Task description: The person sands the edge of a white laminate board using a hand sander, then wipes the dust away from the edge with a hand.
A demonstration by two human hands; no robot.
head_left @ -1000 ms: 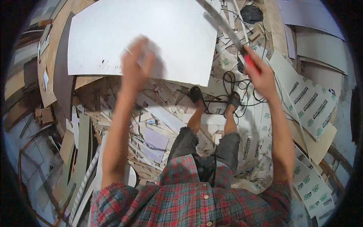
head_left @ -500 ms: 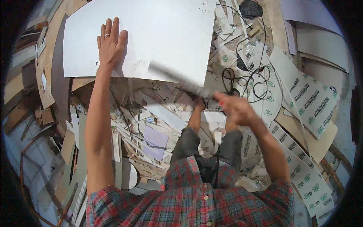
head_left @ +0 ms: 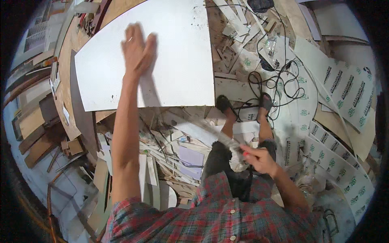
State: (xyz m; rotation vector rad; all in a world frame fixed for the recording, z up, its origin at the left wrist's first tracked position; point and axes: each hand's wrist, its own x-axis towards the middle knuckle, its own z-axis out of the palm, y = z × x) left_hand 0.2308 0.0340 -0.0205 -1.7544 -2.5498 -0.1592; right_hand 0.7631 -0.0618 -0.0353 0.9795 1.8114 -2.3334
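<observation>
A large white panel point(head_left: 182, 52) lies before me, its near edge facing my body. Over its left part my left hand point(head_left: 138, 54) is spread, palm down and a little blurred, with a ring on one finger. Whether the palm presses on the surface, I cannot tell. In front of my lap, my right hand point(head_left: 260, 160) is closed round a long, flat grey file point(head_left: 229, 142), with a bit of red showing at the grip. The file points up and left, below the panel's near edge and apart from it. Motion smears its far end.
Black cable point(head_left: 279, 87) lies in loops right of the panel. Printed sheets point(head_left: 344, 91) spread farther right. Offcuts and a lilac piece point(head_left: 190, 162) litter the floor around my sandalled feet point(head_left: 225, 104). Stacked boards point(head_left: 34, 121) stand at the left.
My right hand has drawn the file back from the panel's near edge toward my lap. The left hand has shifted toward the panel's middle. The whole view has also shifted.
</observation>
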